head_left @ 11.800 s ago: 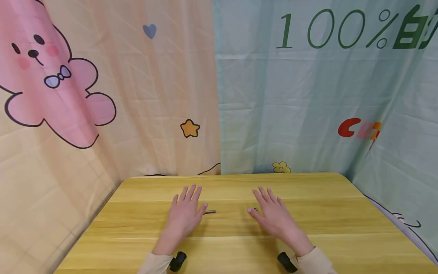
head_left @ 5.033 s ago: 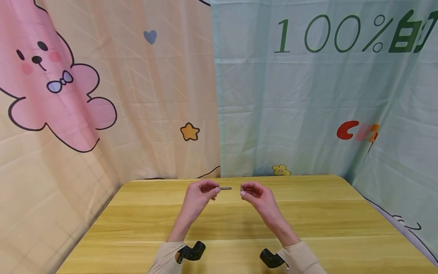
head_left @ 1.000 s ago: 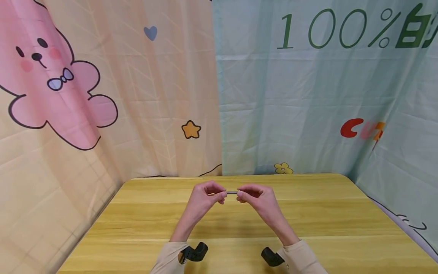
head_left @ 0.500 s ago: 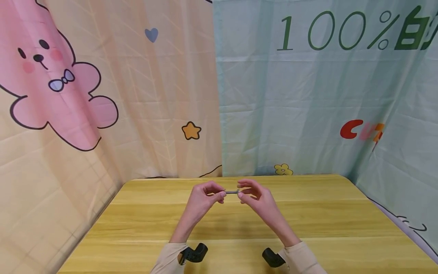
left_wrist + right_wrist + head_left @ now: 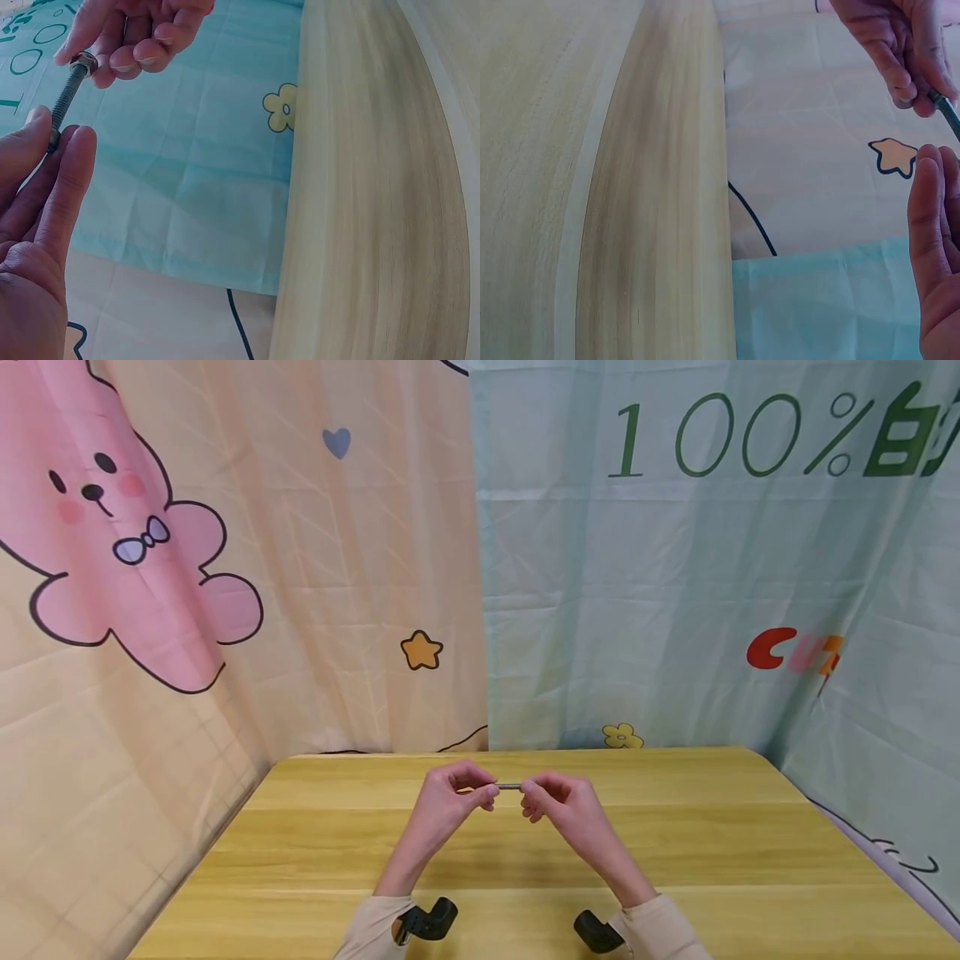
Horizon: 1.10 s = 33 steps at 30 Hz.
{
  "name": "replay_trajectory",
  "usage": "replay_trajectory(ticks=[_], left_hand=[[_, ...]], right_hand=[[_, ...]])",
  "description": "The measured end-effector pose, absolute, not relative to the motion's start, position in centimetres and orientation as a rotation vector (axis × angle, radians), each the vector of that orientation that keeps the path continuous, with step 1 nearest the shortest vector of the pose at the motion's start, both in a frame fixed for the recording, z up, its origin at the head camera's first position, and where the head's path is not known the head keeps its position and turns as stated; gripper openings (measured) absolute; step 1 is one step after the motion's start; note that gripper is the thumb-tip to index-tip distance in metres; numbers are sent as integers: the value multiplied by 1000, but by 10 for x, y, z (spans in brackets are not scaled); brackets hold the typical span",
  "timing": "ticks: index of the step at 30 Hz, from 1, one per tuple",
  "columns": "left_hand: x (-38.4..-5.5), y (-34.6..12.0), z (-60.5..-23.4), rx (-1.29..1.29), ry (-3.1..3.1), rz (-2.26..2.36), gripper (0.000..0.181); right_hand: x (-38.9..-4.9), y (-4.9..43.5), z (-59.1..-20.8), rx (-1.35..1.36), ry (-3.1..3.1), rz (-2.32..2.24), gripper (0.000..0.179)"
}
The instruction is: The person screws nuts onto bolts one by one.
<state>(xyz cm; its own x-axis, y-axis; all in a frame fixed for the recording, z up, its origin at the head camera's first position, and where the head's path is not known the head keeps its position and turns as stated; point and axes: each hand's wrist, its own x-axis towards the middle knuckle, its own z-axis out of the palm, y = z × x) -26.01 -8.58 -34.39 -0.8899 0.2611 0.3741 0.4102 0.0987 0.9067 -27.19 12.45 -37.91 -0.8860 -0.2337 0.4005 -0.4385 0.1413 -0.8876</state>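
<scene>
Bolt [image 5: 66, 101] between the hands [image 5: 447, 797] [image 5: 567, 803]

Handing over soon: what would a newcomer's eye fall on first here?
Probably the large pink cartoon animal, upper left in the head view, and the green "100%" lettering, upper right. Then, over the wooden table, the left hand pinches a bolt while the right hand pinches its nut.

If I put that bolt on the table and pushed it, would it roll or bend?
The bolt probably won't bend: it looks like straight, grey metal. It may roll, since it looks round, but perhaps wobbly, because the nut at one end is wider.
</scene>
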Motion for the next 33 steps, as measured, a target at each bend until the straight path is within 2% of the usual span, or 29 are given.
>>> replay_trajectory(ticks=[4, 8, 13, 18, 26, 33], left_hand=[[-258, -85, -345, -700, -2231, -1915, 7], [-259, -85, -348, -699, -2243, -1907, 7], [-260, -86, -350, -682, -2262, -1889, 7], [-260, -87, -350, -686, -2255, -1897, 6], [-260, -85, -350, -697, -2253, -1897, 8], [-260, -84, -349, -724, -2239, -1909, 10]], right_hand=[[-271, 123, -381, 614, -2261, 1864, 34], [-268, 124, -383, 614, -2250, 1875, 29], [-267, 127, -383, 758, -2176, 1918, 32], [-269, 128, -383, 833, -2157, 1927, 26], [-270, 129, -383, 796, -2205, 1867, 24], [-270, 125, -382, 630, -2234, 1907, 28]])
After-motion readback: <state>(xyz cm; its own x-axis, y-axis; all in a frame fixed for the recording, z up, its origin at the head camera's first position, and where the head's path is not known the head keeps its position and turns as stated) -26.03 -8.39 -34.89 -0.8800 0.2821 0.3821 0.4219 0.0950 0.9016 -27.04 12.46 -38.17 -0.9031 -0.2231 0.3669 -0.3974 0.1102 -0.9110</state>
